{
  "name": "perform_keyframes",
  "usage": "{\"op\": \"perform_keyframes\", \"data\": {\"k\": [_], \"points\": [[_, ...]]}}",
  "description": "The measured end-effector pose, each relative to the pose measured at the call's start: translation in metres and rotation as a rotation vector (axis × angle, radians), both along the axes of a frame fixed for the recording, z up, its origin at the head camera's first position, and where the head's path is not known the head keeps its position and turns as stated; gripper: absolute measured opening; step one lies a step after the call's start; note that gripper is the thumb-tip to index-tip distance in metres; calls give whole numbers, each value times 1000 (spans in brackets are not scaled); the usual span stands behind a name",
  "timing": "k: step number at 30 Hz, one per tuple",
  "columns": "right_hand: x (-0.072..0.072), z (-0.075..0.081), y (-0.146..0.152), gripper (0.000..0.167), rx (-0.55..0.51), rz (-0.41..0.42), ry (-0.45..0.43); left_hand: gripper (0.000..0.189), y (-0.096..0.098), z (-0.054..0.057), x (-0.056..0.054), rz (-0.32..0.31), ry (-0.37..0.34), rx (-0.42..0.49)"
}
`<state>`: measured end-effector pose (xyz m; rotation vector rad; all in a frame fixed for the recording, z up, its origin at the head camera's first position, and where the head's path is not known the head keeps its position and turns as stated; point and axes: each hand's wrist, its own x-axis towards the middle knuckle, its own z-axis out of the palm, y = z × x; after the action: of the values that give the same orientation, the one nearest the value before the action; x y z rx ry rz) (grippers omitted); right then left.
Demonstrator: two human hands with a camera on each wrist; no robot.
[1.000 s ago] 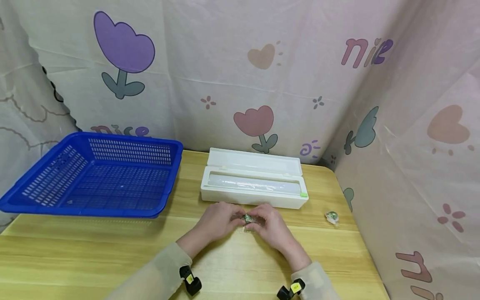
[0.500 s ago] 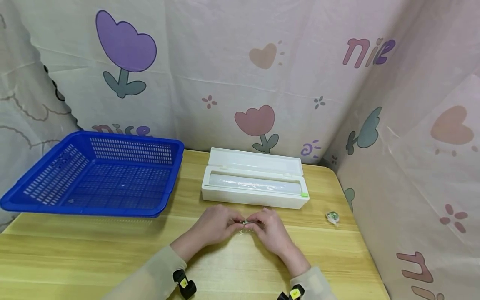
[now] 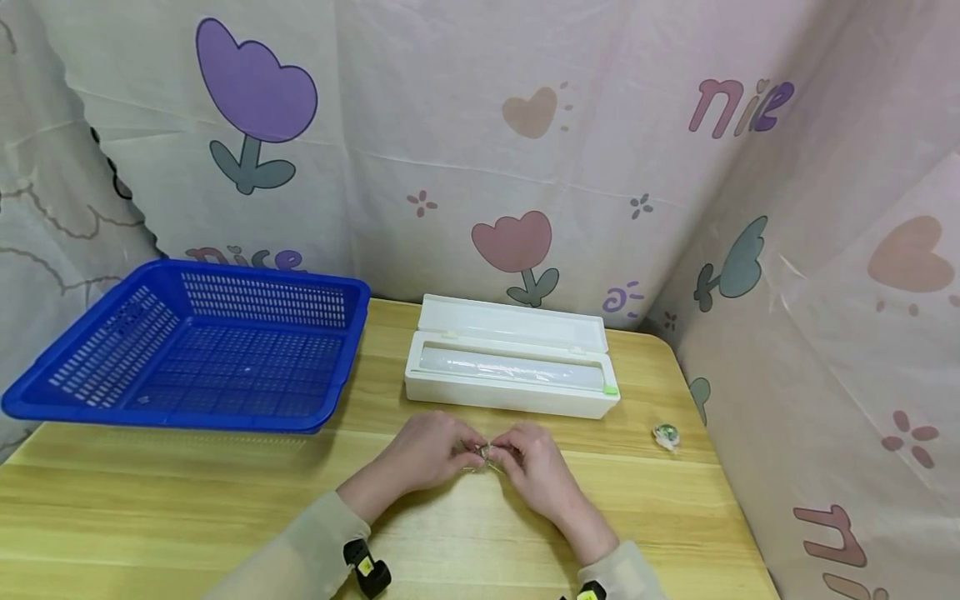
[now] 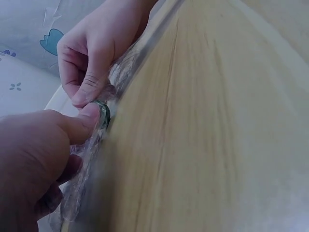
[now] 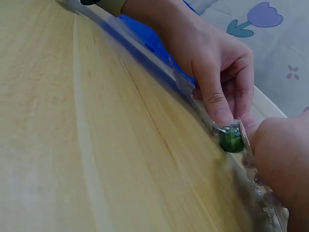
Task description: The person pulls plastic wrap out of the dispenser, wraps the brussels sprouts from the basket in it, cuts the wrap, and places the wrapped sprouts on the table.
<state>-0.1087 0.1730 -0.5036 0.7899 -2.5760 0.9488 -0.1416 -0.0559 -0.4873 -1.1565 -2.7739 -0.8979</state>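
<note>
Between my two hands is a small, round, dark green thing [image 5: 231,138] with clear cling film [image 4: 73,195] gathered about it. My left hand [image 3: 429,452] pinches the film at its left side, thumb against forefinger. From the other side my right hand [image 3: 542,467] pinches it too, and the fingertips of both hands nearly meet over it. In the head view the fingers mostly hide the green thing. Loose crinkled film trails from both hands in the wrist views. A second green thing in clear film [image 3: 666,436] lies on the table to the right.
Behind my hands stands a white cling film dispenser [image 3: 510,398], its lid raised and a film roll [image 3: 510,367] inside. A blue plastic basket [image 3: 168,419] sits at the left of the wooden table [image 3: 187,508]. Printed cloth [image 3: 420,100] hangs behind and at the sides.
My hands have come closer together and a little nearer to me. The green thing, plainly visible between the fingertips a second ago, is now mostly covered by fingers and film.
</note>
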Motion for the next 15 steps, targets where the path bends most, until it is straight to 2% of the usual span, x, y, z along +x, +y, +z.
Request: {"op": "perform_keyframes", "data": {"k": [5, 7, 12, 15], "points": [[-3, 0, 2, 8, 20, 69, 129, 19, 1, 0, -1, -1, 13, -26], [-4, -1, 4, 10, 15, 107, 152, 18, 2, 0, -2, -1, 10, -33], [-6, -1, 6, 18, 6, 153, 121, 18, 2, -1, -3, 5, -42, -40], [-6, 1, 7, 21, 18, 144, 74, 18, 2, -2, -3, 14, -61, -40]]}}
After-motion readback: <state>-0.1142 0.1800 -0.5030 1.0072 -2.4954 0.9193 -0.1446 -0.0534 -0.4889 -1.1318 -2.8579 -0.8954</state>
